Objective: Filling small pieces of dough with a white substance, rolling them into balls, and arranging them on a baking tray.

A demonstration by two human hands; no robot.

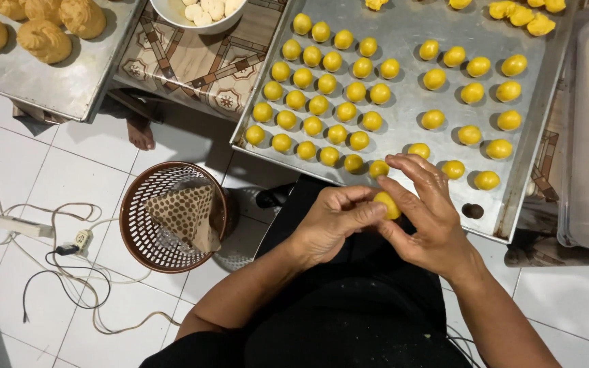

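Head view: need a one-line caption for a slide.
Both hands, left hand and right hand, pinch a yellow dough ball at the edge of a metal tray lined with similar balls.

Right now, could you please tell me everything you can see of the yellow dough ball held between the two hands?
The yellow dough ball is small, roundish to slightly oval, smooth and matte, like soft pastry dough. It is pinched between the fingertips of the left hand and the right hand, which cover part of it. It is held just off the near edge of the metal tray, above the person's dark lap, and matches the balls laid in rows on that tray.
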